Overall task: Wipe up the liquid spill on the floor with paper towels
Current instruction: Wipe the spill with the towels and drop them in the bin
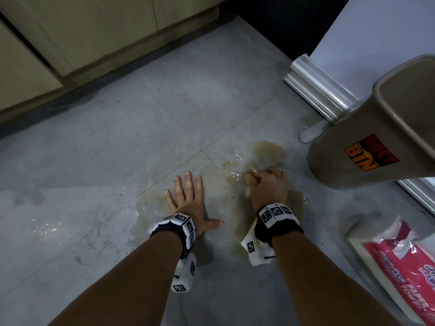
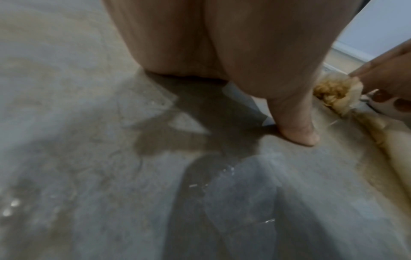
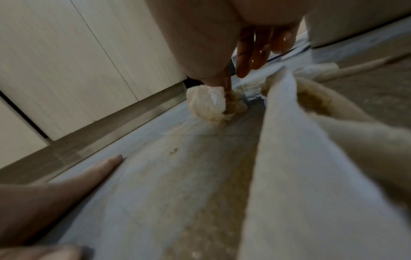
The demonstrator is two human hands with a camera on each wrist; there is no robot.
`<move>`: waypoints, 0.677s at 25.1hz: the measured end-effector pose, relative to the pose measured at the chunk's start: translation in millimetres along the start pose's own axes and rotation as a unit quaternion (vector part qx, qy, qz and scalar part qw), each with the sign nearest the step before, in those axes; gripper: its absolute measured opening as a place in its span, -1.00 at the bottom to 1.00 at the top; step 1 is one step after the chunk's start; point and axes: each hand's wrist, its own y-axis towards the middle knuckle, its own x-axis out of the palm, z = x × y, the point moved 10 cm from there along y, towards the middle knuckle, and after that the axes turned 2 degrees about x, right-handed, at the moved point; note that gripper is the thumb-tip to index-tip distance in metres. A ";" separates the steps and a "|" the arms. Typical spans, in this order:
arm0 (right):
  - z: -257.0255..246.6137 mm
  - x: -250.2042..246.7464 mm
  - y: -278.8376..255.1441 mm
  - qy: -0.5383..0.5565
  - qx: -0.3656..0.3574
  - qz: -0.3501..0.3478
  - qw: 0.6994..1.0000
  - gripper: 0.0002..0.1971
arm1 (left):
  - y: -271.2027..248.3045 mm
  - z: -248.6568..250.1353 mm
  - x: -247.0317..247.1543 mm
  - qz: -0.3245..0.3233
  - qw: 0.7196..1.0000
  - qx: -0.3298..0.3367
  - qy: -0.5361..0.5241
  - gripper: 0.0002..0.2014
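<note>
Tan bin (image 1: 367, 142): orange-and-black label reads "DUST BIN". Red-and-white plastic pack (image 1: 397, 274) on the floor: white lettering reads "PAPER TOWEL"; its brand logo is illegible.

Dim indoor light; wrist views blurred, edges distorted.

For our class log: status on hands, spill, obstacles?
Left hand flat on floor. Right hand grips soaked paper towel. Brown spill remains. Bin close by.

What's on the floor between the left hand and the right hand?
Head view: only wet floor with a thin brownish film of the spill between left hand and right hand.
</note>
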 end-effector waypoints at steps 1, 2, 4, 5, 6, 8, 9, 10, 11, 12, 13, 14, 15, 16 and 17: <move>5.5 -3.4 -0.7 -0.005 0.008 0.006 1.000 -0.85 | 0.2 0.5 0.6 0.000 1.000 0.001 0.000 0.44; 8.6 -8.2 -2.5 0.011 0.020 0.013 1.000 -0.81 | 0.3 0.9 0.7 0.000 1.000 0.002 0.001 0.44; 0.8 -11.1 -13.7 0.058 -0.004 0.027 0.998 -0.73 | 1.0 0.2 1.0 0.001 1.000 0.001 0.001 0.44; -11.4 -7.1 -23.2 0.054 -0.034 0.020 0.998 -0.67 | 1.4 -0.2 1.0 0.002 1.000 0.000 0.000 0.45; -24.4 3.4 -35.3 0.016 -0.069 0.000 0.997 -0.60 | 1.2 -0.1 1.0 0.002 1.000 -0.001 0.000 0.45; -32.6 32.7 -52.8 -0.091 -0.104 -0.055 0.989 -0.46 | 1.4 0.6 1.8 0.001 1.000 0.000 0.002 0.45; -31.0 41.5 -51.8 -0.124 -0.097 -0.082 0.984 -0.38 | 1.5 0.7 2.3 0.001 1.000 0.000 0.002 0.45; -28.6 46.6 -46.4 -0.137 -0.081 -0.113 0.981 -0.31 | 1.7 0.5 2.0 0.002 1.000 0.000 0.002 0.45; -26.5 50.5 -39.2 -0.138 -0.061 -0.145 0.978 -0.26 | 2.0 0.0 1.1 0.004 1.000 0.001 0.002 0.45; -30.6 51.1 -33.8 -0.127 -0.052 -0.171 0.976 -0.24 | 1.4 -0.3 0.7 0.002 1.000 0.002 0.001 0.45; -39.8 51.1 -31.3 -0.105 -0.057 -0.193 0.974 -0.22 | 0.9 -0.1 1.1 -0.001 1.000 0.002 -0.001 0.44; -53.5 53.3 -33.7 -0.085 -0.074 -0.219 0.969 -0.19 | 0.1 0.2 1.1 -0.001 1.000 0.002 -0.002 0.44; -67.4 57.1 -42.1 -0.075 -0.091 -0.249 0.961 -0.14 | -0.4 0.6 0.9 0.001 1.000 0.001 0.000 0.43; -77.1 60.4 -52.6 -0.072 -0.113 -0.271 0.953 -0.12 | -1.3 0.9 -0.2 0.002 1.000 0.001 0.002 0.41; -79.7 61.4 -60.2 -0.071 -0.138 -0.270 0.950 -0.15 | -1.6 1.2 -0.7 0.003 1.000 -0.001 0.002 0.40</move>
